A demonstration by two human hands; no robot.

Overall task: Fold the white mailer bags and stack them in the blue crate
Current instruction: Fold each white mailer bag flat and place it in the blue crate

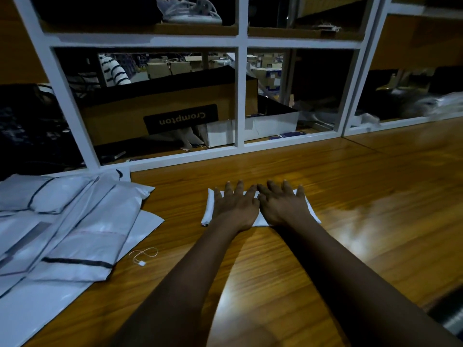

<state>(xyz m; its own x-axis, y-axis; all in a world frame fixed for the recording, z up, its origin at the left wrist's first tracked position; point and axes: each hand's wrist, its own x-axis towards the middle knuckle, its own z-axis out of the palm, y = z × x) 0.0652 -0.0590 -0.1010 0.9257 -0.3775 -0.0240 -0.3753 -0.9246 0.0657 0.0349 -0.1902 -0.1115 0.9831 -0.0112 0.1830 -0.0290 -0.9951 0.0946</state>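
A small folded white mailer bag [208, 209] lies flat on the wooden table [350, 196], in the middle of the view. My left hand [234, 204] presses down on its left half with straight, spread fingers. Beside it, my right hand [281, 204] presses flat on the right half, and the two index fingers nearly touch. Only the bag's edges show around my hands. A loose pile of unfolded white mailer bags [75, 226] with dark strips covers the table's left side. No blue crate is in view.
A white-framed shelf unit [240, 96] runs along the table's far edge, holding a brown "Crompton" carton [175, 113] and white boxes. A thin string with a small tag [144, 255] lies between the pile and my left arm. A person's striped sleeve shows behind the shelf.
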